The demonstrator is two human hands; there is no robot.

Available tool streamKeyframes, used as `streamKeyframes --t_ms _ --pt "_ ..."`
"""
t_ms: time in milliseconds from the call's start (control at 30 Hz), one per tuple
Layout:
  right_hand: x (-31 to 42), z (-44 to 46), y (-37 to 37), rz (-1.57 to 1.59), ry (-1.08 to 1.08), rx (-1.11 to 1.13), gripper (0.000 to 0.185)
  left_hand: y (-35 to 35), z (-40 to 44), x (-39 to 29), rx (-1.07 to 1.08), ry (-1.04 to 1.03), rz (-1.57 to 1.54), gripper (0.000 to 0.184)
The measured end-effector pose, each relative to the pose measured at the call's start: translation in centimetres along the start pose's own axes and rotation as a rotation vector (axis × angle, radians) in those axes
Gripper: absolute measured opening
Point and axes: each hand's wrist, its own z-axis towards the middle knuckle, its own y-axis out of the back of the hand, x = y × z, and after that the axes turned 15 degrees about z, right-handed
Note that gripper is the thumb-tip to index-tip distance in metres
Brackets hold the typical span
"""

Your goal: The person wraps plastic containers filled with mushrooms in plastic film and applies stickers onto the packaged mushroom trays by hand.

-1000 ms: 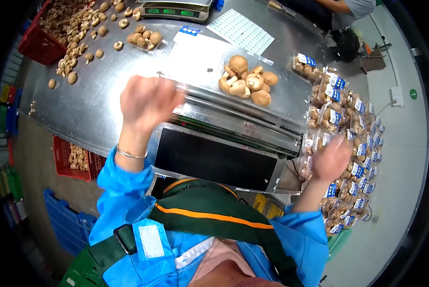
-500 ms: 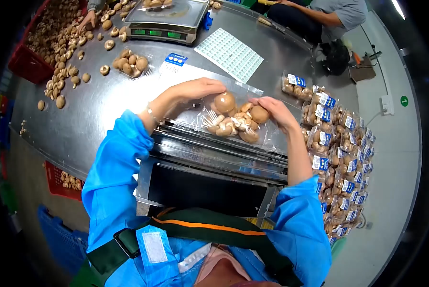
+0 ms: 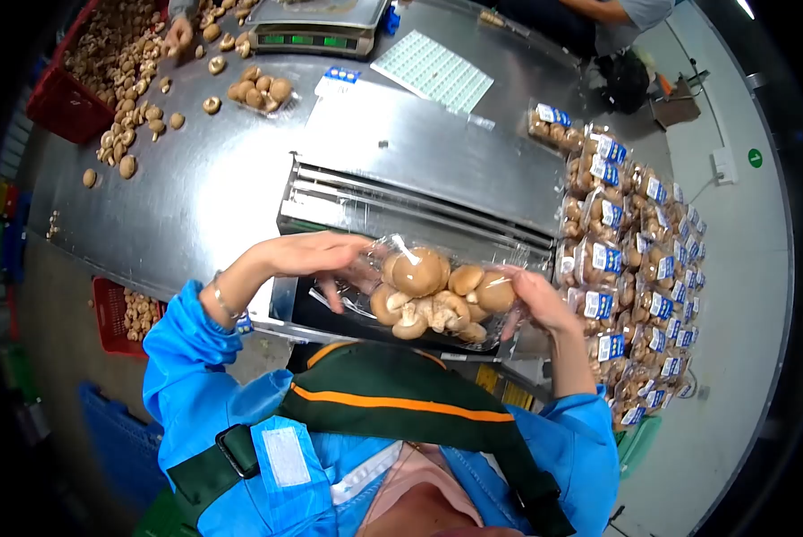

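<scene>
Between my hands is a pack of brown mushrooms (image 3: 441,300), with clear shiny film around it. It hangs over the dark plate of the wrapping machine (image 3: 392,336), close to my body. My left hand (image 3: 316,258) grips the pack's left end, thumb below and fingers along the top. At the right end my right hand (image 3: 540,302) holds the film, its fingers partly hidden behind the pack. Beyond the pack run the machine's metal rollers (image 3: 401,215) and its flat steel cover (image 3: 446,148).
Labelled mushroom packs (image 3: 634,277) are stacked at right. Further back are a label sheet (image 3: 433,70), a scale (image 3: 312,31) and an open tray of mushrooms (image 3: 260,91). Loose mushrooms spill from a red crate (image 3: 66,112), near another person's hand (image 3: 179,36). Another person sits at the back.
My hands have brought the mushroom pack from the steel cover and rollers toward my body, over the dark plate. The film now sits closer around the mushrooms.
</scene>
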Motion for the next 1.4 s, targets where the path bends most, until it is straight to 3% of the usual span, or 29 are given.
streamKeyframes --t_ms 33,67,100,167,233,300,367,433,467,500,567,600,633,700,733,767,800,833,867,967,1033,1133,1167,1233,1267,1333,1367,1400 --pt "-1.5 0.1 -0.4 0.033 -0.033 -0.018 0.049 -0.2 -0.5 2.8 0.012 -0.055 -0.063 0.063" --pt "-3.1 0.7 -0.6 0.034 -0.067 -0.012 0.05 -0.2 -0.9 4.3 0.02 0.023 -0.094 0.056" --pt "-4.7 1.7 -0.1 -0.026 -0.09 -0.019 0.052 -0.5 -1.1 6.4 -0.068 0.149 -0.123 0.04" --pt "-8.1 3.1 1.4 0.213 -0.138 -0.041 0.053 -0.7 -0.9 9.6 -0.325 0.264 -0.293 0.025" --pt "-11.2 2.0 2.2 0.275 -0.098 -0.225 0.053 -1.9 -0.9 10.2 -0.447 0.224 -0.271 0.028" --pt "-15.8 0.7 2.4 0.333 0.037 -0.32 0.047 -4.3 0.6 10.2 -0.769 0.113 -0.157 0.028" --pt "-20.2 1.3 0.2 0.153 0.313 -0.61 0.026 -5.8 2.1 9.7 -1.013 0.058 -0.06 0.029" --pt "-20.7 2.1 -2.4 0.448 0.443 -0.716 0.025 -6.7 3.5 11.0 -1.226 0.083 -0.145 0.03" --pt "-20.0 1.8 -3.2 0.486 0.472 -0.88 0.028 -7.1 3.1 10.3 -1.23 0.058 -0.447 0.027" --pt "-18.2 0.1 -3.8 0.618 0.429 -0.89 0.027 -7.6 1.7 9.8 -1.26 0.083 -0.603 0.024" --pt "-18.6 -3.6 -3.3 0.903 0.31 -0.769 0.026 -9.7 -1.9 12.3 -1.275 0.06 -0.69 0.022" --pt "-20.3 -4.6 -3.3 1.032 0.308 -0.7 0.027 -11.4 -3.5 13.0 -1.292 0.159 -0.808 0.022" --pt "-21.9 -4.6 -3.5 0.919 0.247 -0.765 0.026 -12.7 -4.8 13.2 -1.306 0.256 -0.926 0.022" --pt "-26.2 -3.5 -4.0 0.688 0.127 -0.872 0.024 -15.1 -5.2 16.9 -1.18 0.4 -1.109 0.02" --pt "-30.0 -2.1 -3.4 0.429 0.222 -0.773 0.021 -15.5 -4.4 18.5 -0.969 0.39 -1.167 0.015" --pt "-30.1 0.1 -4.0 -0.058 0.068 -0.759 0.019 -15.7 -2.7 18.3 -0.89 0.526 -0.987 0.009" --pt "-29.8 2.4 -4.9 -0.352 0.048 -0.702 0.017 -16.4 0.0 21.6 -0.846 0.461 -0.922 0.013" --pt "-29.5 4.5 -5.7 -0.487 0.042 -0.632 0.016 -16.4 2.0 17.8 -0.753 0.423 -0.76 0.018" --pt "-29.1 5.8 -6.6 -0.563 0.039 -0.574 0.015 -16.0 2.6 16.9 -0.561 0.216 -0.815 0.019" --pt "-26.3 6.3 -8.1 -0.453 0.07 -0.413 0.02 -16.3 2.2 20.4 -0.282 0.057 -1.468 0.021" --pt "-23.1 4.7 -9.1 -0.234 0.058 -0.291 0.025 -14.2 0.6 13.2 0.184 -0.08 -1.626 0.024" --pt "-16.6 1.6 -11.0 -0.001 0.034 -0.064 0.035 -13.3 -1.4 8.9 -0.194 -0.312 -0.809 0.034" --pt "-14.4 0.6 -11.7 0.021 0.046 0.014 0.039 -13.1 -3.2 6.0 -0.206 -0.15 -1.138 0.037" --pt "-10.1 0.9 -13.0 -0.019 0.089 0.149 0.046 -10.9 -4.4 7.3 -0.116 -0.359 -0.792 0.041" --pt "-8.0 2.0 -13.7 -0.074 0.117 0.197 0.05 -9.6 -6.6 5.3 -0.121 -0.308 -1.005 0.053" --pt "-3.0 5.9 -15.7 -0.312 0.141 0.236 0.048 -6.8 -9.8 9.0 -0.074 -0.425 -0.804 0.082" --pt "0.0 8.0 -17.5 -0.427 0.13 0.259 0.045 -5.8 -11.1 10.5 -0.133 -0.347 -0.628 0.09" --pt "2.2 10.4 -18.3 -0.613 0.37 0.368 0.041 -5.4 -11.7 10.4 -0.224 -0.456 -0.697 0.09"
